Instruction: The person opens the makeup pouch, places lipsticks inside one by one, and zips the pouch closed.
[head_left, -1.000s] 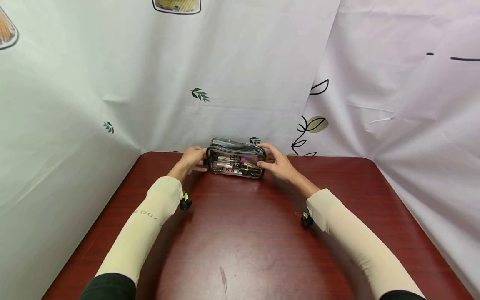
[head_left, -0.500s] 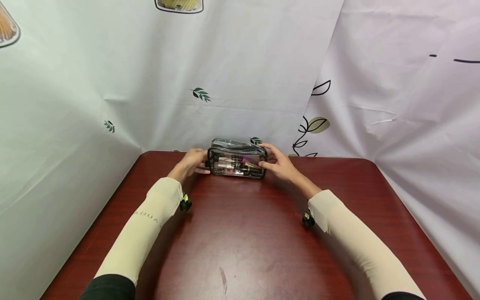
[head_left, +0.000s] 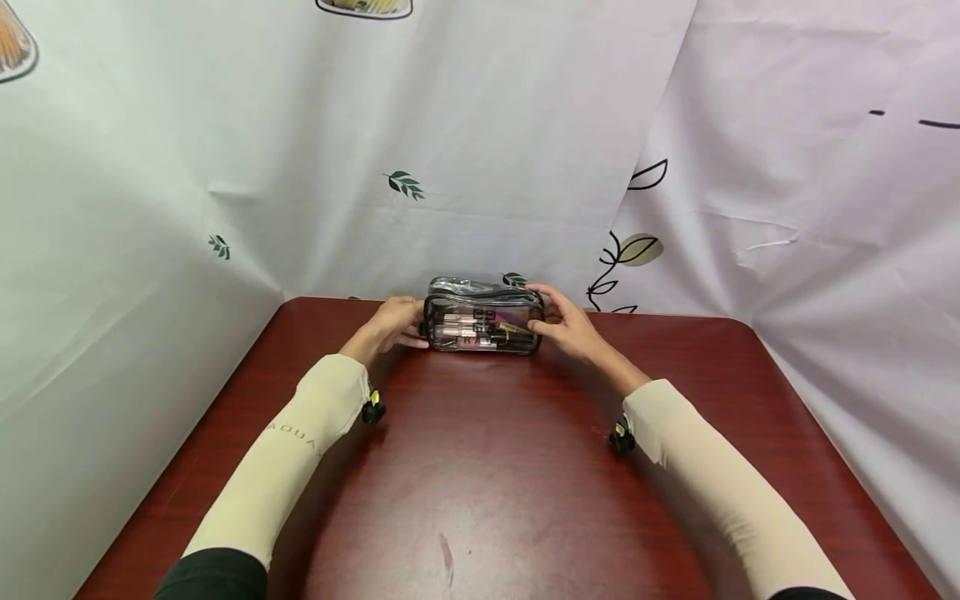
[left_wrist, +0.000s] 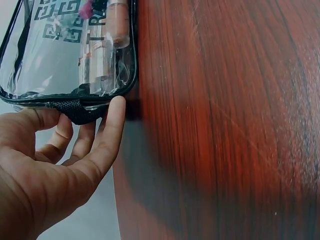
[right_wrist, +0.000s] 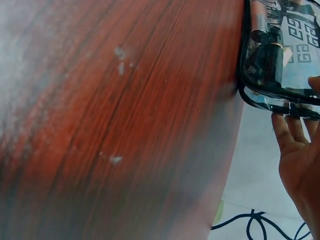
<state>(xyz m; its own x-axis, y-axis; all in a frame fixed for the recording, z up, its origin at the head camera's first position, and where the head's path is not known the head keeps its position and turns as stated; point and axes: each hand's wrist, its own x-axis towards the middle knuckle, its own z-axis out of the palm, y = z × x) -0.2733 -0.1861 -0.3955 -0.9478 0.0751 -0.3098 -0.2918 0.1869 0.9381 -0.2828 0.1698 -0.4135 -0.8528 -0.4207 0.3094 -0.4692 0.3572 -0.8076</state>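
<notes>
A clear pouch (head_left: pixel 483 325) with black piping and a zipped top stands upright at the back of the table, close to the backdrop. Through its printed front show several makeup tubes (head_left: pixel 461 329), some pale or pinkish with clear parts, others dark. My left hand (head_left: pixel 393 323) holds its left end; in the left wrist view the fingers bend against that end beside a black strap (left_wrist: pixel 77 111). My right hand (head_left: pixel 573 329) grips the right end, its thumb on the front face and the other fingers around the side. The pouch's back is hidden.
The reddish-brown wooden table (head_left: pixel 480 467) stretches from the pouch towards me, with a few pale scuffs. A white backdrop (head_left: pixel 495 125) with leaf prints hangs behind it and along both sides.
The pouch has shifted slightly right and its right end has turned back a little, so its front sits straighter. Both hands have moved along with it. The head view has shifted slightly.
</notes>
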